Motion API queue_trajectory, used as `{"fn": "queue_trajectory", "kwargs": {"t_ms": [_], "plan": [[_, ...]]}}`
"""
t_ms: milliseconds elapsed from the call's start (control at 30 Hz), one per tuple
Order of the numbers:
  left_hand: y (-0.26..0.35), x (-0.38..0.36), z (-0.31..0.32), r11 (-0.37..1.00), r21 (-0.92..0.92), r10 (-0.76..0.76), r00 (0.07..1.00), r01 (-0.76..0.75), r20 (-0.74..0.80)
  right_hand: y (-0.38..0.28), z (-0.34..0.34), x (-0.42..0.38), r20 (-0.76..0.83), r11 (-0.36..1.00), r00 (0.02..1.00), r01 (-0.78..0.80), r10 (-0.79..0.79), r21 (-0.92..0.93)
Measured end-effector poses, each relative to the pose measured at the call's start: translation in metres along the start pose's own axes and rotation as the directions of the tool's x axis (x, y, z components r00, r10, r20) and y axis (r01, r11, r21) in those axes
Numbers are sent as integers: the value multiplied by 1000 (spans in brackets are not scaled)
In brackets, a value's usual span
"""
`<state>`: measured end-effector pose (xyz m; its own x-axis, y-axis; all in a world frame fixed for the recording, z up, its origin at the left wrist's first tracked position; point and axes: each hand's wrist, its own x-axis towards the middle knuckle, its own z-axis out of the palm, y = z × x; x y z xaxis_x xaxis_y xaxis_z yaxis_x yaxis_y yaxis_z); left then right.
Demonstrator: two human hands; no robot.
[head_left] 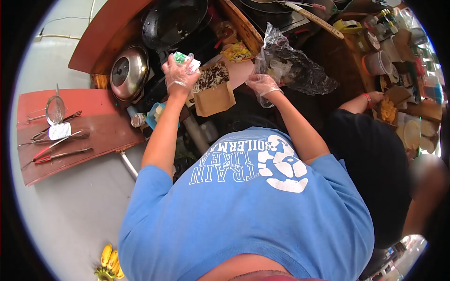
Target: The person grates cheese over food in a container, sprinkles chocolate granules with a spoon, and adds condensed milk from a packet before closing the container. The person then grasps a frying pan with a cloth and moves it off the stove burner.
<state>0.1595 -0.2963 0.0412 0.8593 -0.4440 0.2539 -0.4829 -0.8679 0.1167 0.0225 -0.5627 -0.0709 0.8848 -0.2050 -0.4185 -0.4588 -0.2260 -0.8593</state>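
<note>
Head, green-white pkt (180,59) in L fingers (168,62), R hand (265,85) at bag (307,70)

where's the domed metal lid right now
In the head view, the domed metal lid is at the upper left, just below and left of the black wok and left of the left hand.

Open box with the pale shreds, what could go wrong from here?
1. The pack in the gloved left hand is right beside the open box; a slip could drop it onto the pale shreds.
2. The crumpled plastic bag lies loose by the right hand and might snag it or drag into the box.
</note>
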Motion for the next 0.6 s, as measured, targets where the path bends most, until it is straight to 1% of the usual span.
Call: {"fn": "queue_trajectory", "kwargs": {"t_ms": [67,100,167,200,267,300,367,400,433,500,533,600], "plan": [[2,-3,0,999,-32,-5,999,6,45,-1,0,-5,41,1000,999,-23,23,-13],[3,-5,-1,999,-32,-6,999,7,42,-2,0,-7,41,1000,999,-20,21,-14],[7,-3,-1,998,-22,57,995,-59,-81,-1,-1,-10,12,999,999,-33,33,-24],[9,-5,-1,998,-22,59,995,-61,-77,1,1,-12,12,999,999,-37,37,-22],[14,-4,-1,997,-26,73,989,-77,-125,8,-1,-11,53,997,996,-73,71,35],[15,0,1,996,-28,77,988,-82,-131,10,-2,-10,47,997,997,-69,67,35],[17,3,3,999,-13,38,999,-38,5,17,0,-11,23,997,998,-66,66,-26],[18,1,3,999,-20,41,998,-42,-48,21,-2,-11,41,998,998,-45,47,-44],[20,5,1,999,-20,40,997,-41,-59,20,-5,-12,37,998,999,-36,38,-48],[22,6,-2,998,-21,54,998,-54,15,25,-5,-19,15,998,998,-59,60,-15],[22,5,3,1000,-9,30,999,-30,25,30,-6,-21,16,998,998,-61,61,-16],[25,7,1,999,-31,36,999,-36,-5,47,-8,-17,16,998,998,-67,68,-11]]}}
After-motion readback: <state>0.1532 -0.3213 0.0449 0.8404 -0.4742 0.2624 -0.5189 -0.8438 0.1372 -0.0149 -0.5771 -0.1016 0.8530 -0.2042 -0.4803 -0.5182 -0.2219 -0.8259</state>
